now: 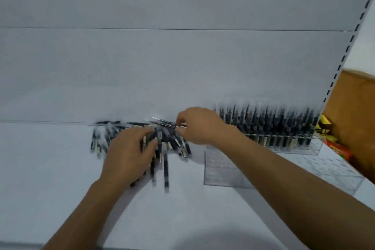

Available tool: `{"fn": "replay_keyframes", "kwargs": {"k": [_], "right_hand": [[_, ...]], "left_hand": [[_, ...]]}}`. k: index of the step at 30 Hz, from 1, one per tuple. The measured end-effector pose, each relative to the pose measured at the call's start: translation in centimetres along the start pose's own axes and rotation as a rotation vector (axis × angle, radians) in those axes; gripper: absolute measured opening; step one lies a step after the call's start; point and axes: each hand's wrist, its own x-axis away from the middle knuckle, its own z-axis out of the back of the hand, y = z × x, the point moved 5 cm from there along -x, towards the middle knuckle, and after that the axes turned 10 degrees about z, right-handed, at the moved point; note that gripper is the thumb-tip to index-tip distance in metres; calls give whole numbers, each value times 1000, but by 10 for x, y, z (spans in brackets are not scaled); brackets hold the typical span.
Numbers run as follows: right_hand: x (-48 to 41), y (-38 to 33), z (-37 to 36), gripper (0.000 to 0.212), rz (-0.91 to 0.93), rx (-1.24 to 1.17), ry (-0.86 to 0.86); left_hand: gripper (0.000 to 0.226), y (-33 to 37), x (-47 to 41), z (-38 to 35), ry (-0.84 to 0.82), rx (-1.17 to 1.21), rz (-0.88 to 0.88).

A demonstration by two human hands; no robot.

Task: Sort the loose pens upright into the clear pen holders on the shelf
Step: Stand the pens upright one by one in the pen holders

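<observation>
A heap of loose black pens lies on the white shelf against the back panel. My left hand rests on the heap with fingers spread flat over the pens. My right hand is just right of it and pinches a few black pens that point left, lifted slightly above the heap. To the right stands a clear pen holder filled with upright black pens. An empty clear holder stands in front of it, partly hidden by my right forearm.
A slotted shelf upright runs along the right side. Beyond it are a brown cardboard box and yellow and red packaged items. A seam crosses the grey back panel.
</observation>
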Motion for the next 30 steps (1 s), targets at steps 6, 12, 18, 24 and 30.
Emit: {"fn": "replay_keyframes", "kwargs": {"k": [6, 12, 18, 24, 30], "right_hand": [[-61, -5, -42, 29, -62, 11, -206], [-76, 3, -58, 36, -127, -50, -291], [-84, 7, -65, 32, -178, -59, -281], [-76, 1, -58, 26, -178, -98, -259], [-58, -8, -38, 30, -168, -303, -179]], "left_hand": [[52, -51, 7, -7, -32, 8, 190], [55, -63, 7, -17, -129, 120, 253], [41, -61, 8, -14, -124, 154, 210], [34, -60, 10, -12, -112, 177, 226], [24, -57, 9, -8, -71, 200, 242]]}}
